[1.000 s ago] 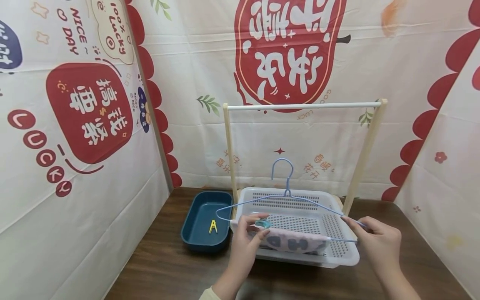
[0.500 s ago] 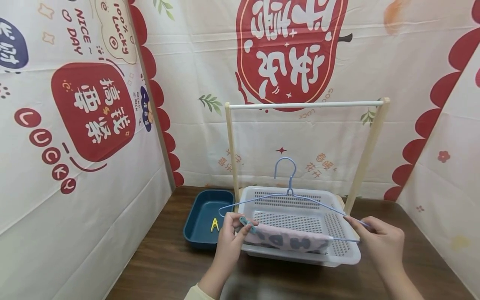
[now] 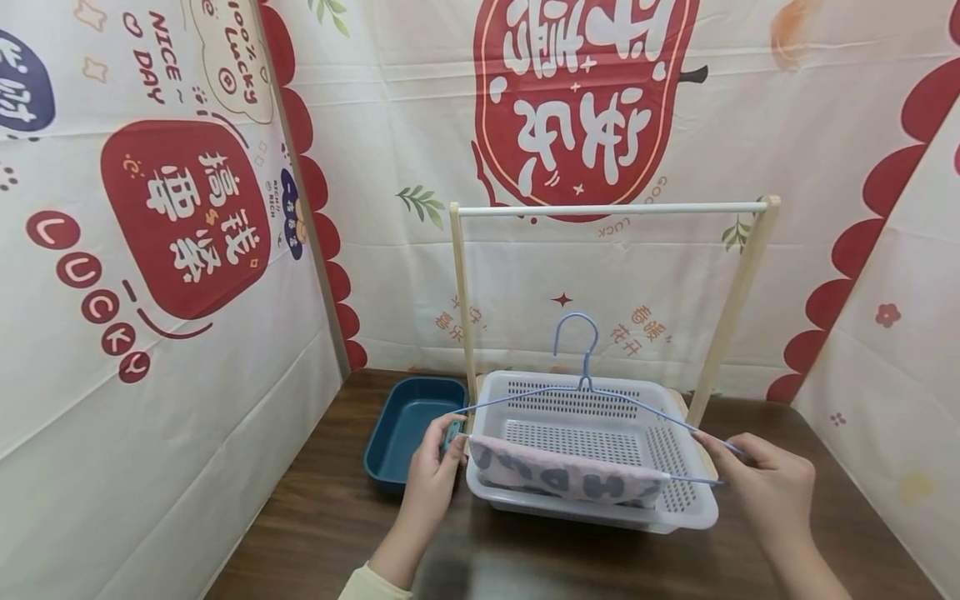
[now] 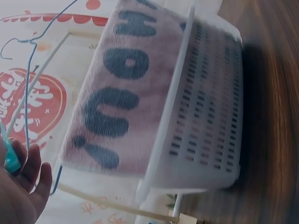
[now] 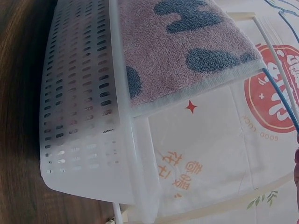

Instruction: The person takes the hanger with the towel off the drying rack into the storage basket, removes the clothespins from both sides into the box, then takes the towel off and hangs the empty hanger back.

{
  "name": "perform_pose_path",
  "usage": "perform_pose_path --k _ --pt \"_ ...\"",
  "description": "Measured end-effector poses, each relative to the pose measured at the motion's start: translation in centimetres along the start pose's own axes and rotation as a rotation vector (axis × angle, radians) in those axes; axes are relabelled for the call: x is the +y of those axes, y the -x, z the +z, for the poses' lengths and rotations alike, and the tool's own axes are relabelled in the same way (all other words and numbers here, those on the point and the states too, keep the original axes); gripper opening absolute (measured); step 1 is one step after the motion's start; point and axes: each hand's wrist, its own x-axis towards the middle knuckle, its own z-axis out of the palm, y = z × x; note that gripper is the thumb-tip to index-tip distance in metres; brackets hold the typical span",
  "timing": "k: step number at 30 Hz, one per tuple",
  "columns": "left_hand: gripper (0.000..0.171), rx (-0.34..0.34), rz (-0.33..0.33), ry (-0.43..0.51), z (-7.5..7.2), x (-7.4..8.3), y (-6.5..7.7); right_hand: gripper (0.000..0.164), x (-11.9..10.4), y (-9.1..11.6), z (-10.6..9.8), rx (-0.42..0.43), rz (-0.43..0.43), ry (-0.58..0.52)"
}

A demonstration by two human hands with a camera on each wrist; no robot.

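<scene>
A pink towel (image 3: 566,475) with grey letters hangs folded over the lower bar of a blue wire hanger (image 3: 585,367), above a white perforated basket (image 3: 600,518). At the towel's left end, my left hand (image 3: 429,483) pinches a teal clothespin (image 4: 12,161) beside the hanger's left corner. My right hand (image 3: 772,487) grips the hanger's right corner, thumb and fingers on the wire. Most of that hand is outside the right wrist view, which shows the towel's pale hem (image 5: 201,91) and the basket's side.
A dark blue tray (image 3: 378,442) stands left of the basket on the brown wooden table (image 3: 300,517). Behind the basket rises a rack with wooden posts and a white crossbar (image 3: 615,210). Printed cloth walls (image 3: 375,275) enclose the back and sides.
My left hand has moved left along the towel with the clothespin, from over its top edge to its left end. The yellow clothespin in the tray is now hidden. The right hand keeps its grip.
</scene>
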Motion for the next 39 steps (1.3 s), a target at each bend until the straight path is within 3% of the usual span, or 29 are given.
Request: perform_pose_path --k 3,6,10,13,20,25,32,39 --pt "0.030 0.013 -0.028 -0.039 -0.6 -0.5 -0.1 0.032 -0.1 0.0 0.0 -0.003 0.005 0.000" --pt "0.031 0.019 -0.013 -0.084 -1.3 -1.1 -0.3 0.032 -0.1 0.1 -0.1 -0.006 0.010 0.000" --pt "0.026 0.036 0.053 -0.077 -2.2 -2.0 -0.6 0.032 -0.1 0.1 -0.1 -0.008 0.016 -0.001" --pt "0.021 0.054 0.039 -0.064 -2.7 -2.4 -0.9 0.031 -0.1 0.1 -0.1 -0.011 0.019 -0.002" --pt "0.034 0.045 -0.129 -0.122 -3.5 -3.6 -1.4 0.029 0.0 0.1 -0.2 -0.015 0.034 0.006" --pt "0.037 0.049 -0.215 -0.180 -4.0 -4.3 -1.7 0.029 0.0 0.1 -0.2 -0.014 0.020 0.006" --pt "0.015 0.070 -0.281 -0.160 -4.5 -5.2 -1.9 0.029 0.2 0.0 -0.2 -0.013 0.022 -0.004" --pt "0.010 0.101 -0.309 -0.158 -4.8 -6.3 -2.3 0.029 0.3 0.0 -0.2 -0.010 0.017 -0.015"
